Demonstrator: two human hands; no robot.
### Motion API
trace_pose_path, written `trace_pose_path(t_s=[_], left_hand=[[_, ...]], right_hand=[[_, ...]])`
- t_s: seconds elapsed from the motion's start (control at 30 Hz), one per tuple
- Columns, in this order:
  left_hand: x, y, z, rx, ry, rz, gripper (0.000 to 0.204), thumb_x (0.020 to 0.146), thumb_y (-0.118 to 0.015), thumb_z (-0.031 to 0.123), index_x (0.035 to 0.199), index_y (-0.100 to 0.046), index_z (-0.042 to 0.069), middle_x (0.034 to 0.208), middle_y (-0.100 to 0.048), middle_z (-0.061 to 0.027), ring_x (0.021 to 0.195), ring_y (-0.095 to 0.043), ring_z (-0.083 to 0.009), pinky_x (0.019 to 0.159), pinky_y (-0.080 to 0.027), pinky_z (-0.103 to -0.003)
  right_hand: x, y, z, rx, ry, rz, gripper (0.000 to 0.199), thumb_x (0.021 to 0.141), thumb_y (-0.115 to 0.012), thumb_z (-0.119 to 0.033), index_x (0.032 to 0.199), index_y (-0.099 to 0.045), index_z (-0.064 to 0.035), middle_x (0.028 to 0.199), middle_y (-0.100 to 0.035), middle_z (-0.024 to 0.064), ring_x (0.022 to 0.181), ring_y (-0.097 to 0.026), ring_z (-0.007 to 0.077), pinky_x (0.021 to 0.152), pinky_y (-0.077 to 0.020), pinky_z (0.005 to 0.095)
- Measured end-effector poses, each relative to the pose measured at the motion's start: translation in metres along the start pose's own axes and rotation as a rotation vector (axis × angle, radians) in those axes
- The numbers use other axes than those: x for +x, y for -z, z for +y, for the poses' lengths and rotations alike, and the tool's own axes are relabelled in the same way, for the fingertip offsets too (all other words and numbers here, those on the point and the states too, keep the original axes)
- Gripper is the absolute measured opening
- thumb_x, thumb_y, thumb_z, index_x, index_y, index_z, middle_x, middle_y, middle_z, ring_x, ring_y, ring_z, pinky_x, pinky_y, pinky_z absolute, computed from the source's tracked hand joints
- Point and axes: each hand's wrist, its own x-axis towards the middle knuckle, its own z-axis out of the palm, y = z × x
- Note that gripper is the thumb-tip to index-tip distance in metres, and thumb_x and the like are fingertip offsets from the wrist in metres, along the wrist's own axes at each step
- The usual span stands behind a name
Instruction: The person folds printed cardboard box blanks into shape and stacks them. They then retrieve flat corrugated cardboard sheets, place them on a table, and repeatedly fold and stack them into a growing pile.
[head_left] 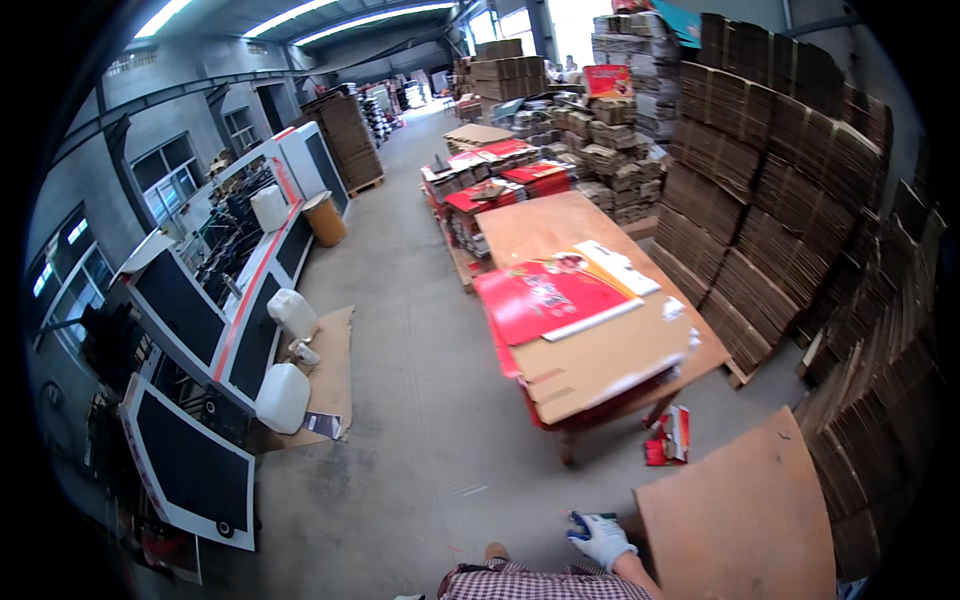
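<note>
Tabletop (735, 510) lies at four o'clock in the head view, just beside the gloved right hand (600, 542) at five o'clock, whose fingers look partly bent, though I cannot tell whether they hold anything; the left hand is out of view. Between three and four o'clock, a red sheet (530, 295) rests over plain cardboard (600, 368) on another table (545, 225), laid flat probably so neither bends, while at two o'clock brown bundles (720, 170) stand in tall columns on a pallet (738, 378), likely to keep them steady and raised.
</note>
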Motion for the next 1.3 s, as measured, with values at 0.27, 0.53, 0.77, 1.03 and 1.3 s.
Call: trace_pose_path(t_s=[0.27,0.53,0.77,1.03,1.3], left_hand=[[0.058,0.159,0.160,0.273,-0.434,0.136,0.059,0.095,-0.042,0.054,0.119,-0.067,0.006,0.125,-0.064,-0.0194,0.122,-0.056,-0.0401,0.102,-0.043,-0.046],[0.116,0.327,0.391,-0.302,-0.796,0.276,0.039,0.092,-0.064,0.042,0.117,-0.070,0.012,0.094,-0.072,-0.0043,0.078,-0.062,-0.0148,0.072,-0.051,-0.032],[0.228,0.422,0.360,-0.701,-0.198,0.199,0.033,0.096,-0.058,0.042,0.104,-0.072,0.012,0.088,-0.070,-0.0032,0.078,-0.061,-0.0149,0.070,-0.049,-0.031],[0.290,0.508,0.504,-0.516,0.066,0.071,0.042,0.096,-0.054,0.045,0.113,-0.068,0.009,0.097,-0.069,-0.0069,0.086,-0.061,-0.0193,0.077,-0.049,-0.035],[0.437,0.708,0.714,-0.525,0.059,0.070,0.052,0.096,-0.051,0.049,0.123,-0.063,0.006,0.106,-0.068,-0.0105,0.093,-0.061,-0.0236,0.084,-0.049,-0.039]], right_hand=[[0.230,-0.066,-0.215,-0.133,0.384,-0.337,0.057,0.093,-0.057,-0.047,0.137,-0.054,-0.0110,0.127,-0.061,0.0187,0.112,-0.060,0.0377,0.097,-0.0471,0.0442],[0.489,-0.077,-0.384,-0.238,0.548,-0.351,0.052,0.094,-0.056,-0.042,0.134,-0.056,-0.0090,0.125,-0.063,0.0170,0.115,-0.060,0.0355,0.100,-0.0456,0.0441],[0.678,-0.084,-0.509,-0.351,0.812,-0.637,0.053,0.093,-0.057,-0.040,0.135,-0.055,-0.0087,0.127,-0.063,0.0164,0.115,-0.061,0.0351,0.096,-0.0483,0.0458],[0.948,-0.080,-0.538,-0.457,0.779,-0.755,0.055,0.091,-0.059,-0.041,0.136,-0.054,-0.0092,0.129,-0.062,0.0163,0.116,-0.061,0.0354,0.098,-0.0479,0.0452],[1.223,-0.036,-0.397,-0.209,-0.073,-0.260,0.046,0.091,-0.058,-0.041,0.125,-0.063,-0.0093,0.119,-0.068,0.0159,0.109,-0.065,0.0346,0.091,-0.0517,0.0447]])
